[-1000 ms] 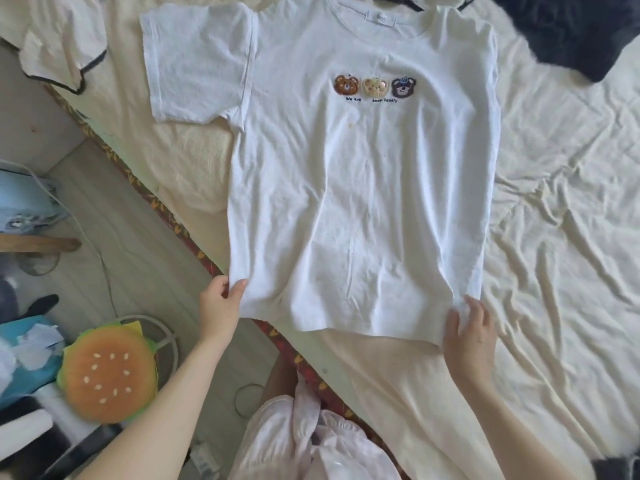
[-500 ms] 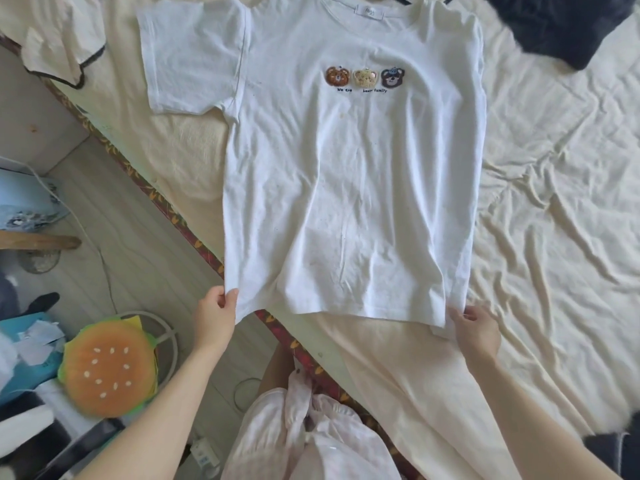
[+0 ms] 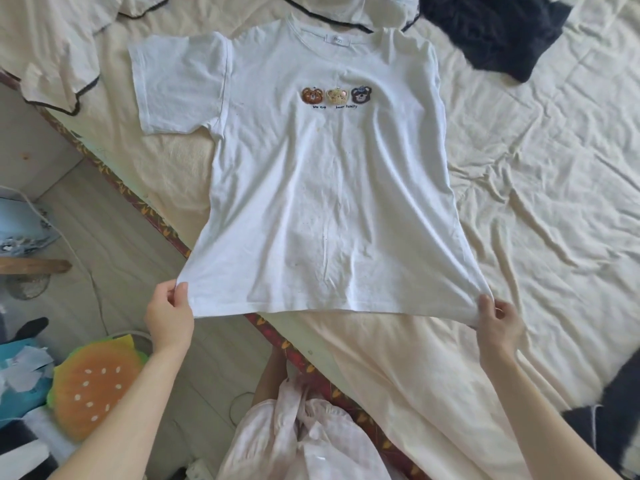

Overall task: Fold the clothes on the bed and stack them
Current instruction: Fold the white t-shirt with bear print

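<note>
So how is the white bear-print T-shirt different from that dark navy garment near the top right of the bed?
The white bear-print T-shirt lies spread flat, front up; the dark navy garment sits crumpled in a heap. The T-shirt's hem corners are pinched by the left hand and right hand; nothing touches the navy garment. The T-shirt shows three bear faces; no print is visible on the navy one. Both rest on the cream bedsheet, unfolded.
</note>
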Available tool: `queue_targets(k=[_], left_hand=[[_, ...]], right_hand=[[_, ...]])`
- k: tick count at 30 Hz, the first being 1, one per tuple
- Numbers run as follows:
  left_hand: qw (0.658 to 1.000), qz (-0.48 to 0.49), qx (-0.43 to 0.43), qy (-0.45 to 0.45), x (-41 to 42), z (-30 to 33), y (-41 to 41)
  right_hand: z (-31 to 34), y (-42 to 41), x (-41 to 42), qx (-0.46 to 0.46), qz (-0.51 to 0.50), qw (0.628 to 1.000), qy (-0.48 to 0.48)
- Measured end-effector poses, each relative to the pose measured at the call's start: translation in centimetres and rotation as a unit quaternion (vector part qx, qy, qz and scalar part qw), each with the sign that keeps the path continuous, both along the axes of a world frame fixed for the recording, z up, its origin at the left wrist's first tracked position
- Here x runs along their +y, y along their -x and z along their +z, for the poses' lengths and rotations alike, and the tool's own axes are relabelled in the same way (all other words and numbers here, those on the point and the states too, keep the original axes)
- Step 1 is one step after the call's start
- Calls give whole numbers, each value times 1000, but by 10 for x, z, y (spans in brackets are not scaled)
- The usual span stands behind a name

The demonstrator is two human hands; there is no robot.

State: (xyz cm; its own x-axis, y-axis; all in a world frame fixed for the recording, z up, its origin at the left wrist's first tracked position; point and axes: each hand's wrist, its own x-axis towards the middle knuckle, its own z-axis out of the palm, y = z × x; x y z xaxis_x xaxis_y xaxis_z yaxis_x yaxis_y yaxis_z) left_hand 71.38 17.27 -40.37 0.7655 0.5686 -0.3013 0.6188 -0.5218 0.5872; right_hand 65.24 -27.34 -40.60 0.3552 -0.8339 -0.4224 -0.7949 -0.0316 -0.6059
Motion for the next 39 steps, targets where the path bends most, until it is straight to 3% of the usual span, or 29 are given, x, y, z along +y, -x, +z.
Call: queue_targets(k=[12,17,21,24,29,35,39], left_hand=[[998,-11,50,-44,23,-1,7],[985,-72,147,-52,33,-18,14],[963,-185,195,-30,7,-21,13],[941,-301,153,-18,-27,-18,-5],[874,-467,98,-91,-84,-22,-45],[808,-562,98,-147,-151,-56,-96],[811,-560,82,-150,-192,-78,-129]], right_hand=[[7,19,-18,109,31,989,95],[3,18,-16,182,77,977,85],[0,10,-2,217,156,960,81],[-2,-2,11,185,257,943,102],[-11,-38,25,131,372,911,124],[-28,-99,9,72,359,921,132],[-42,-148,-20,92,308,941,107]])
